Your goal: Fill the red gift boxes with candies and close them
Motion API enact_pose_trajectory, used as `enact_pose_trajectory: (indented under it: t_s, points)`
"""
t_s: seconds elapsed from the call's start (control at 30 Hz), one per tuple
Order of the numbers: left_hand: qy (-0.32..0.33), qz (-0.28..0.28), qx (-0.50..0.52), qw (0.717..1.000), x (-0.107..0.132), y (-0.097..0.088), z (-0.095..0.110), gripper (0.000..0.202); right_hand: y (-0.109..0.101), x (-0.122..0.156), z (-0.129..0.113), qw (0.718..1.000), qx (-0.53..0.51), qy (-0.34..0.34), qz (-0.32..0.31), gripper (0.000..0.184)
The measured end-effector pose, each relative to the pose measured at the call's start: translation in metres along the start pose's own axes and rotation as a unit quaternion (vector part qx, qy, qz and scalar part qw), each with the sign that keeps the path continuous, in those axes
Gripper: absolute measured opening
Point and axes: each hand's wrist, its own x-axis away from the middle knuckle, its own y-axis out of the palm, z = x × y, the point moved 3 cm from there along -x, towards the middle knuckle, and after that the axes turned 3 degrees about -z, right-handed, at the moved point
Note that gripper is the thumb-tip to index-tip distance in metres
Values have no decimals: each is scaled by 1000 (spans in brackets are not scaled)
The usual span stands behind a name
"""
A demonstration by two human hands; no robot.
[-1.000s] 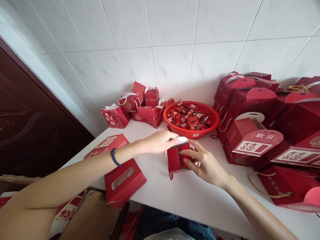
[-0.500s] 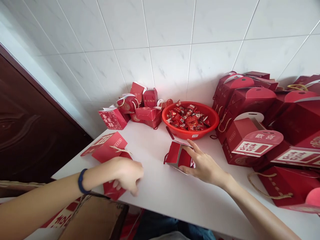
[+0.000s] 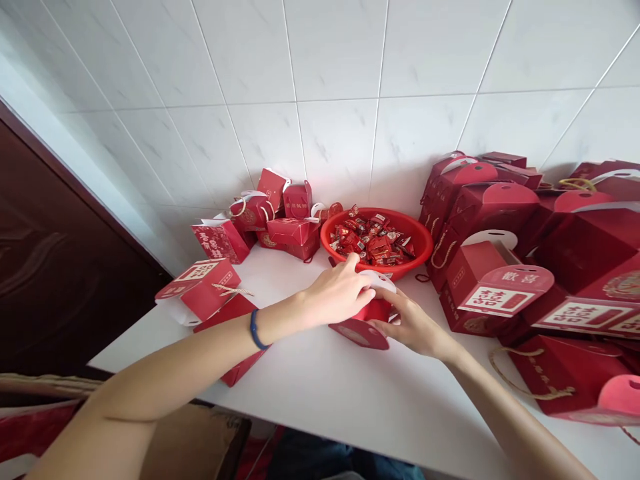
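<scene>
A small red paper gift box (image 3: 361,328) lies on the white table (image 3: 350,400) in front of me, with its rounded flap toward me. My left hand (image 3: 337,293), with a blue band on the wrist, is curled over the box's top. My right hand (image 3: 413,327) grips the box from the right side. Just behind them stands a red bowl (image 3: 376,241) full of red wrapped candies.
Many larger red gift boxes (image 3: 500,280) with cord handles crowd the right side. Small folded red boxes (image 3: 280,220) are heaped against the tiled wall. Flat and half-folded red boxes (image 3: 200,293) lie at the table's left edge. A dark wooden door (image 3: 50,267) is on the left.
My left hand left the flat boxes at the table's left edge and came back onto the small box. The box has been turned so that its flap faces me.
</scene>
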Motion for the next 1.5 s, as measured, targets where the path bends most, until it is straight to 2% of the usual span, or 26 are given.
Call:
enact_pose_trajectory:
  t_s: [0.1,0.27,0.33,0.43,0.53,0.6,0.73,0.83,0.9,1.03,1.1,1.13,1.2,1.27,1.33,1.37,1.43,1.5]
  points:
    - [4,-10,37,999,-10,-2,2,39,-5,2,5,998,-63,15,-4,46]
    - [65,6,65,996,-21,5,17,38,-10,2,7,994,-110,14,24,30]
    - [46,-6,81,996,-24,10,19,35,-12,3,5,987,-156,24,22,30]
    - [-13,-17,113,993,-25,13,13,33,-14,5,3,977,-212,38,12,38]
    - [-25,23,142,989,-24,12,2,29,-17,7,6,977,-206,49,23,42]
    - [-23,28,173,984,-22,14,-10,28,-19,8,11,975,-211,59,25,43]
    - [-35,-25,290,956,-13,28,-41,32,-21,6,19,963,-263,48,-44,41]
    - [8,-52,371,927,-6,41,-62,55,-21,4,26,955,-276,36,-100,57]
    - [26,-73,406,911,-2,52,-73,63,-19,1,33,952,-277,38,-120,62]
    - [-4,-137,474,870,4,72,-86,66,-16,-2,47,951,-263,67,-147,76]
    - [-4,-150,495,856,5,77,-86,63,-17,-4,47,956,-244,67,-148,76]
    - [-1,-138,494,858,4,78,-86,61,-20,-6,44,961,-233,56,-134,71]
    - [-1,-86,476,875,0,76,-85,57,-30,-12,36,977,-204,26,-63,55]
    - [-12,-19,450,893,-7,74,-82,54,-45,-22,28,987,-150,4,57,40]
    - [-24,40,425,904,-14,70,-77,50,-59,-35,21,981,-75,-6,179,30]
    - [-28,63,414,907,-17,68,-75,48,-65,-43,19,976,-26,1,217,26]
    - [-23,98,403,910,-21,64,-70,43,-73,-63,19,967,73,42,241,21]
    - [-8,135,403,905,-24,57,-69,40,-79,-83,26,959,149,105,217,18]
